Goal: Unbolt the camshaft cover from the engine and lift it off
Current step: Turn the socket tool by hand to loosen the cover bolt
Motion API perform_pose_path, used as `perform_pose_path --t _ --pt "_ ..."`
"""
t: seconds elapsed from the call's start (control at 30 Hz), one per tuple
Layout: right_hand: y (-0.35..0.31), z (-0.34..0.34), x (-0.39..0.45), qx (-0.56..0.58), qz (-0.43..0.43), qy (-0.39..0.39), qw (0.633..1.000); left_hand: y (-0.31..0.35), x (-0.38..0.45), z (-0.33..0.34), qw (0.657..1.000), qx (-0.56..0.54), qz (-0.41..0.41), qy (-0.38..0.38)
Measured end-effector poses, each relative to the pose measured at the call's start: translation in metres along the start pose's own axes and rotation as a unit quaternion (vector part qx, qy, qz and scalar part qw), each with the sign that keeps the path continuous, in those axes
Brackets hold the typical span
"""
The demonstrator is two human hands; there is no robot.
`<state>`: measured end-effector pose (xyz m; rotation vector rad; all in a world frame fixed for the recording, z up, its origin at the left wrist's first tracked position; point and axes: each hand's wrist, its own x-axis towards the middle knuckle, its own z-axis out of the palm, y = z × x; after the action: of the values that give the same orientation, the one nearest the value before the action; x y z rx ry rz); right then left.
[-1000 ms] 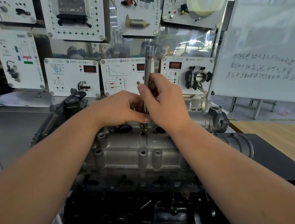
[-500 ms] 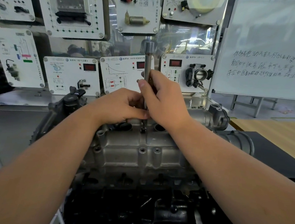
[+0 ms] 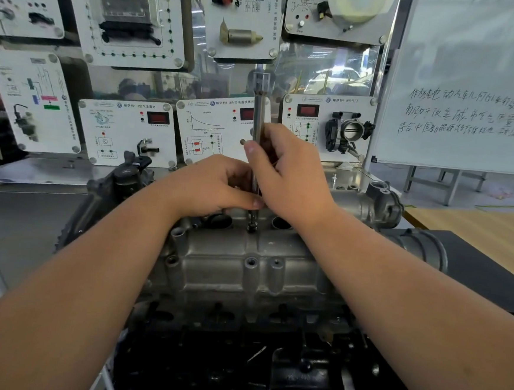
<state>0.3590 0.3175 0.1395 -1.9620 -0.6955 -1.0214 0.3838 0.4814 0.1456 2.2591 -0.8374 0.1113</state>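
Note:
The grey cast camshaft cover [image 3: 232, 263] lies across the top of the dark engine [image 3: 236, 362] in front of me. A long steel extension bar [image 3: 258, 118] stands upright over a bolt [image 3: 251, 226] along the cover's far edge. My right hand [image 3: 290, 179] wraps the bar's middle, thumb pressed on its left side. My left hand [image 3: 216, 188] pinches the bar's lower end just above the bolt. Empty bolt holes [image 3: 250, 262] show on the cover's near side. The bar's lower tip is partly hidden by my fingers.
White training panels [image 3: 125, 132] with gauges and parts stand on the wall behind the engine. A whiteboard [image 3: 473, 88] with writing is at the right. A throttle housing [image 3: 381, 204] and black duct [image 3: 423, 251] sit at the engine's right end, beside a wooden tabletop [image 3: 477, 230].
Both hands stay on the upright bar over the same bolt. My right fingers have shifted slightly around the shaft, and the view has tilted a little.

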Motion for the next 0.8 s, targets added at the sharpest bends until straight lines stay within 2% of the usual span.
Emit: perform_pose_path --t 0.1,0.4,0.53,0.67,0.8 --pt "0.0010 -0.0003 0.0003 0.005 0.011 -0.007 1.000 0.0001 -0.0016 -0.0006 1.000 -0.003 0.011 -0.023" --pt "-0.0023 0.0010 -0.0017 -0.015 -0.016 0.005 1.000 0.0028 0.0000 -0.0005 1.000 0.022 -0.004 -0.002" --pt "-0.0003 0.0009 -0.0010 -0.014 -0.017 0.006 1.000 -0.0017 -0.0006 0.0001 0.999 -0.011 0.004 -0.033" --pt "0.0007 0.0007 -0.0022 -0.004 -0.017 0.011 1.000 -0.0005 -0.0003 0.0012 1.000 -0.014 -0.004 -0.007" --pt "-0.0012 0.0000 -0.0022 0.001 -0.020 0.006 1.000 0.0035 0.0004 0.0013 1.000 0.009 -0.003 -0.012"
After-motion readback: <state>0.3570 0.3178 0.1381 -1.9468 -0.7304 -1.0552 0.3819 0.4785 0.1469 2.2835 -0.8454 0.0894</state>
